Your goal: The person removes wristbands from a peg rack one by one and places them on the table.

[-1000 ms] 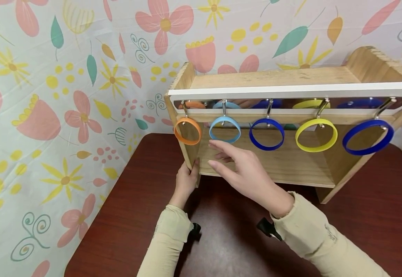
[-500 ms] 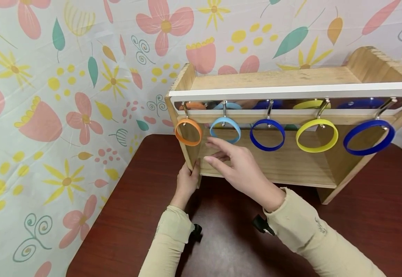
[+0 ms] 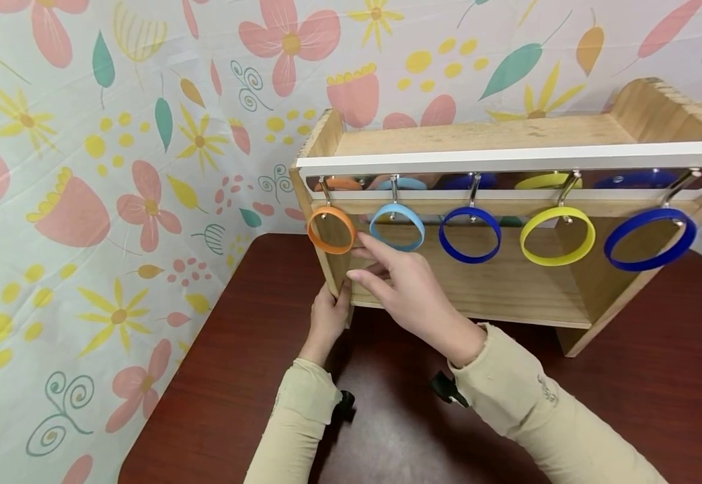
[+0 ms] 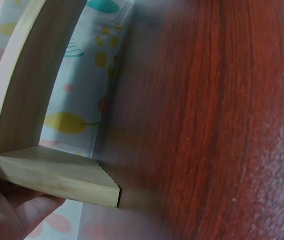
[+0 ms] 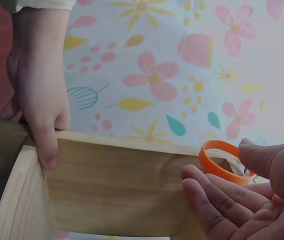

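Observation:
A wooden shelf unit (image 3: 508, 296) stands on the table, with rubber wristbands hanging from metal hooks on its front rail. My left hand (image 3: 327, 317) grips the unit's left side panel low down; in the right wrist view, its fingers lie over the wood edge. My right hand (image 3: 414, 289) is raised by the leftmost hook, thumb and fingers apart. Its fingertips are close to the orange wristband (image 5: 222, 173); whether they touch it I cannot tell. Rightward hang a light blue wristband (image 3: 398, 208), a dark blue one, a yellow wristband (image 3: 559, 261) and another dark blue wristband (image 3: 644, 265).
The white rail (image 3: 496, 159) runs across the unit's front below its top board (image 3: 478, 136). A flower-print cloth (image 3: 163, 134) hangs behind and to the left. Dark red-brown table (image 3: 218, 376) surface extends around the unit.
My right hand has moved left, from below the light blue wristband towards the orange one. My left hand keeps its hold on the side panel, and the wristbands still hang on their hooks.

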A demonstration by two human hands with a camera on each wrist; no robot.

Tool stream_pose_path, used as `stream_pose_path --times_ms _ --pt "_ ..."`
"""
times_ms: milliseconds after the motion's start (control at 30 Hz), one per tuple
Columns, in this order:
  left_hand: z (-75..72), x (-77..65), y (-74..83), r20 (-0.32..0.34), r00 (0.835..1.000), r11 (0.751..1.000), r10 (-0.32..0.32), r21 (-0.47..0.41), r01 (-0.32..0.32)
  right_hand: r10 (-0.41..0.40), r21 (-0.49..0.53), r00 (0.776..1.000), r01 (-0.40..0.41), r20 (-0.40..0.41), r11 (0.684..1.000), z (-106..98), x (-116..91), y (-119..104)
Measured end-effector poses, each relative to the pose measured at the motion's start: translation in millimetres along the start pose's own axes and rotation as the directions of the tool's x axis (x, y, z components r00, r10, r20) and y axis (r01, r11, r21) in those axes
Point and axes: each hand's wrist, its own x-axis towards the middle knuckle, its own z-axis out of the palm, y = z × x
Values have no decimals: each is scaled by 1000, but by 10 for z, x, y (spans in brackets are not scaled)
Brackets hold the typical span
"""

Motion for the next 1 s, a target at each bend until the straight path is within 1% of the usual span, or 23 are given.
stream_pose_path --times_ms 167,333,600,900,1000 --pt "1 2 -7 12 1000 1000 -6 0 6 24 7 1000 -24 5 1000 17 25 6" --pt "4 2 -9 19 1000 1000 -7 -2 7 26 22 1000 -26 -6 999 49 49 13" --pt "6 12 -12 -2 1000 1000 -5 -1 5 23 41 997 -20 -78 999 118 105 -37" --pt "-5 5 2 2 1000 1000 -1 27 1 68 142 990 -51 -121 989 186 143 -80" --pt "-7 5 4 6 1000 1000 -7 30 7 72 142 987 -52 -145 988 205 151 -92"
